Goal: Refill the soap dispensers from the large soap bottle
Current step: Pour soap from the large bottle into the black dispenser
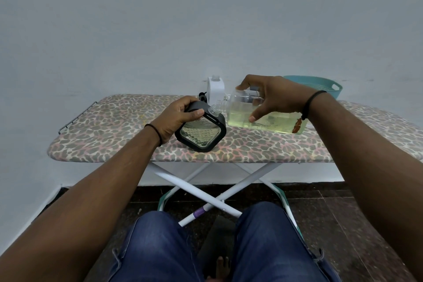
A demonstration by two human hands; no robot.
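My left hand (177, 113) grips tilted dispenser (201, 131) mid-frame; right hand (272, 96) holds big soap bottle (263, 119) w/ spread fingers, near surface (114, 128) back edge.

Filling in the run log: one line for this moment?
left hand grips black-framed glass dispenser, tilted | right hand tips large clear soap bottle | necks meeting

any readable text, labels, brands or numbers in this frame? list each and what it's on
None readable.
Large soap bottle, held tilted by the right hand: a reddish-brown patch near its base, too blurred to tell if it carries print.
Dispenser in the left hand: black frame and patterned glass, no text visible.
White dispenser behind: no visible marking.
Teal basket and ironing board cover: pattern only.
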